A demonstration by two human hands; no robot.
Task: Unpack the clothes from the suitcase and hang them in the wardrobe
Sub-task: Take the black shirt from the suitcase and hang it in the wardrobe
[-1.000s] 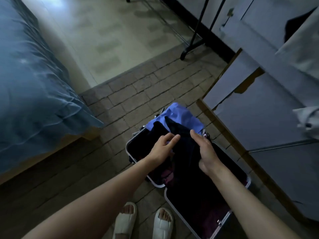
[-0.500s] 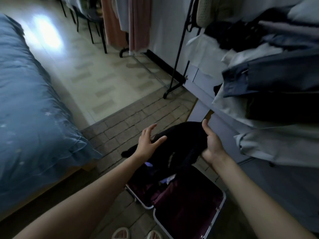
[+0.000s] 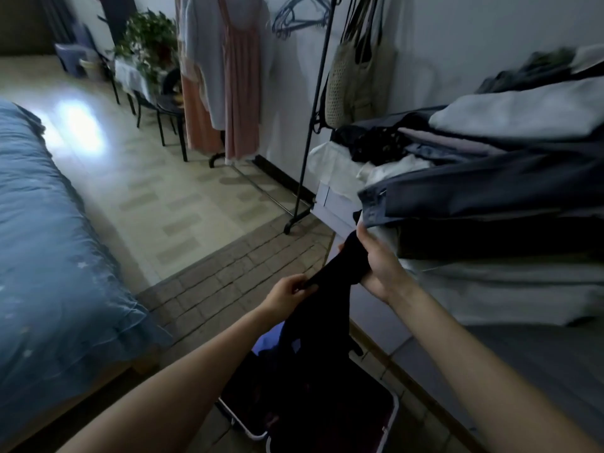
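Right hand [image 3: 380,268] gripping bunched upper end of black garment [image 3: 330,295], fingers curling round it. Left hand [image 3: 287,297] pinching edge lower and to left. Garment hanging long axis near vertical, tail trailing into open suitcase [image 3: 390,416] on floor. Empty hangers [image 3: 300,14] dangling on clothes rack [image 3: 313,119], up and ahead of both hands; right hand looking nearer. Next move, likely: lifting garment up toward hangers.
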